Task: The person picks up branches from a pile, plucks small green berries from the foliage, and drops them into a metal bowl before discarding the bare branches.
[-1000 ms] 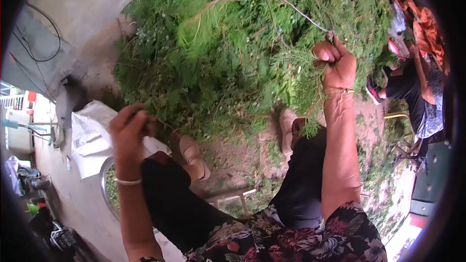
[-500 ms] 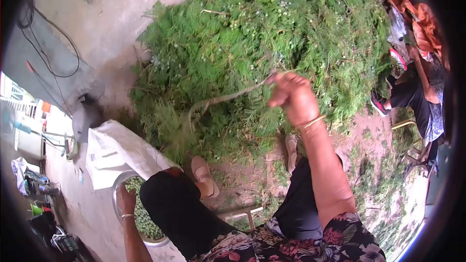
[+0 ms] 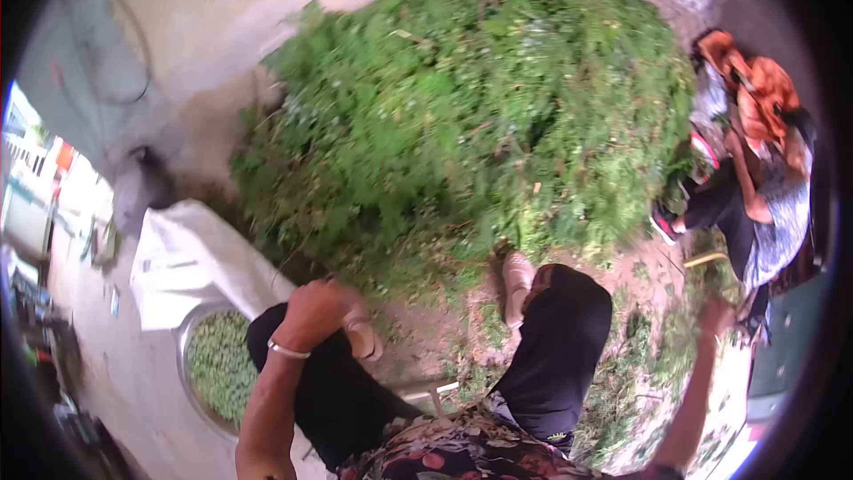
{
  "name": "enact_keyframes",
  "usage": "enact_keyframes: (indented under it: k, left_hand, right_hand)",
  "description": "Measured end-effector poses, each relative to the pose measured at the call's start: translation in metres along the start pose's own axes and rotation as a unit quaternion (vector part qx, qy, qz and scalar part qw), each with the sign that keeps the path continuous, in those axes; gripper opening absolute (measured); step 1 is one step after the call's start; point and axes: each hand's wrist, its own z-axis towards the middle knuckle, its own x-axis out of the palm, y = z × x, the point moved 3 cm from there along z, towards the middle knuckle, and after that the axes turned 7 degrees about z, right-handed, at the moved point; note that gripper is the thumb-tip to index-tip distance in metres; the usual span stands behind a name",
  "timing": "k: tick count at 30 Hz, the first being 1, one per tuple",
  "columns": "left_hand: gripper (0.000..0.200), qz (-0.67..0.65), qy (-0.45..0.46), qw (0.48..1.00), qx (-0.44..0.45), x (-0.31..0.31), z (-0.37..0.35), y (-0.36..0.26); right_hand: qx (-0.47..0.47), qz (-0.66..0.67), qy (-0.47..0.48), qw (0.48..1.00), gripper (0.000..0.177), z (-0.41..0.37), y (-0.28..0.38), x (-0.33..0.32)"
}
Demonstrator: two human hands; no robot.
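Greenery pile just ahead of left hand; right hand well off to right, farther. Bowl below-left of left hand. Both hands blurred, grip: cannot tell.

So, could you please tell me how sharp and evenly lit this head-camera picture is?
Head view: motion blur smears the green heap, the left hand and, worst, the right hand; fisheye bends the edges into a dark rim; soft daylight, with the far left washed out.

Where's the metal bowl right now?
Lower left of the head view: the metal bowl sits just below the white sack, beside the person's left knee.
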Motion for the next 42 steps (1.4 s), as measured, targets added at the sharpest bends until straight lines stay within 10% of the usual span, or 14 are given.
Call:
enact_keyframes:
  k: [4,7,15,21,27,32,36,42]
  left_hand:
    - [0.015,0.031,0.061,0.997,0.039,0.016,-0.005,-0.002]
    - [0.014,0.046,0.108,0.988,0.097,0.04,-0.001,-0.001]
    - [0.025,0.009,0.261,0.963,0.066,0.028,0.057,0.02]
    - [0.03,0.105,0.184,0.976,-0.046,0.089,0.143,0.128]
    - [0.051,-0.106,-0.004,0.94,-0.323,0.129,0.199,0.204]
    - [0.117,-0.097,-0.014,0.89,-0.446,0.153,0.236,0.206]
    - [0.12,-0.138,-0.025,0.875,-0.464,0.179,0.258,0.217]
    - [0.07,-0.051,-0.032,0.922,-0.382,0.215,0.259,0.228]
  right_hand:
    - [0.342,0.069,0.06,0.935,0.028,-0.092,-0.127,-0.029]
    - [0.399,0.173,0.065,0.898,0.023,-0.108,-0.111,-0.035]
    - [0.13,0.545,0.132,0.818,0.034,0.004,0.26,-0.089]
    - [-0.106,0.66,0.241,0.703,0.02,-0.005,0.483,-0.133]
    - [-0.037,0.59,0.377,0.713,0.021,-0.019,0.527,-0.114]
    - [0.01,0.617,0.362,0.698,0.021,-0.021,0.525,-0.107]
    - [0.007,0.585,0.395,0.708,0.03,-0.021,0.526,-0.103]
    - [0.024,0.614,0.399,0.681,0.033,-0.02,0.523,-0.1]
